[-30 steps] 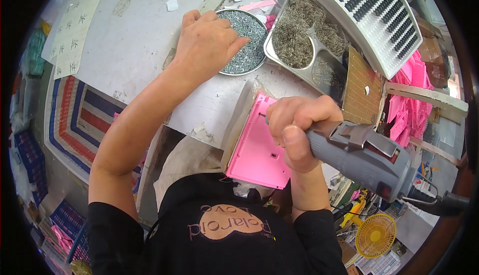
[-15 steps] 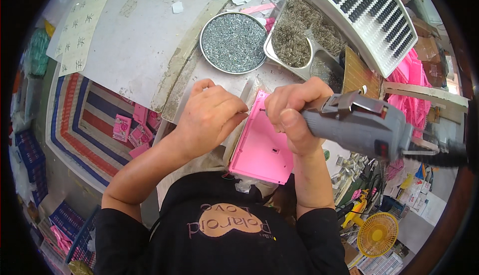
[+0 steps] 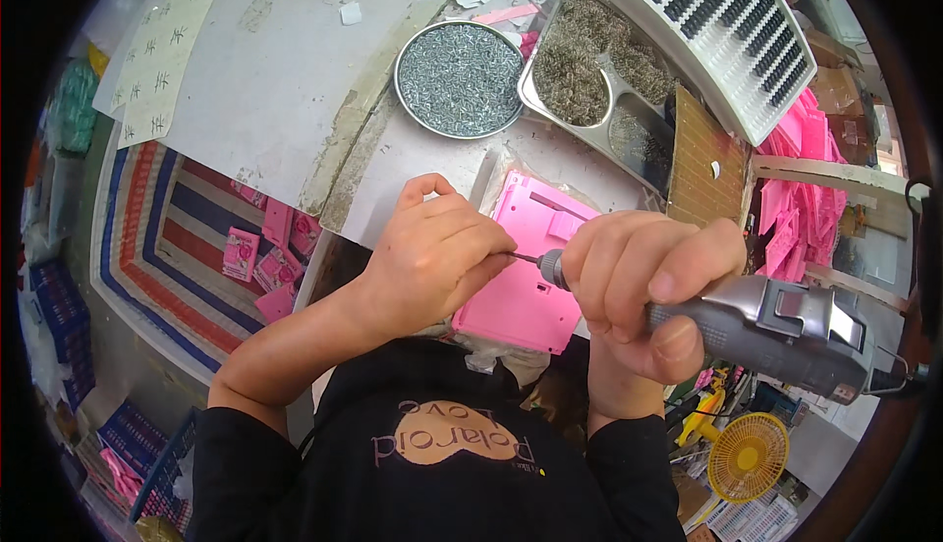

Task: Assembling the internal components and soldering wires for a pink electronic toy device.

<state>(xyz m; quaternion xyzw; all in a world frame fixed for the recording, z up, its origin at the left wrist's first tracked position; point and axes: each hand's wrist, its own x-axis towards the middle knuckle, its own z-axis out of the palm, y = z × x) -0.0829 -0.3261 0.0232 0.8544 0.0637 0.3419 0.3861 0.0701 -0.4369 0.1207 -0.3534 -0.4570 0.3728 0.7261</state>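
My right hand (image 3: 643,291) is wrapped round a grey electric screwdriver (image 3: 776,331), held nearly level with its thin bit pointing left. At the bit's tip, the thumb and fingers of my left hand (image 3: 432,262) are pinched together. Whatever lies between those fingertips is too small to make out. Beneath both hands lies a flat pink plastic panel (image 3: 516,321) with a small rectangular hole and a raised block. Clear plastic wrap (image 3: 504,164) shows at its far edge. My right hand and the screwdriver cover part of the panel's right side.
Beyond the panel stands a round metal tray (image 3: 458,134) of small silver screws. Right of it is a compartmented metal tray (image 3: 587,137) of tiny metal parts, then a white rack (image 3: 744,129) with black and white rows. A striped-lined bin (image 3: 192,237) at left holds pink packages.
The screwdriver has swung so its bit points left toward my left fingertips. My right hand has moved right and nearer; my left hand has shifted slightly right and nearer.
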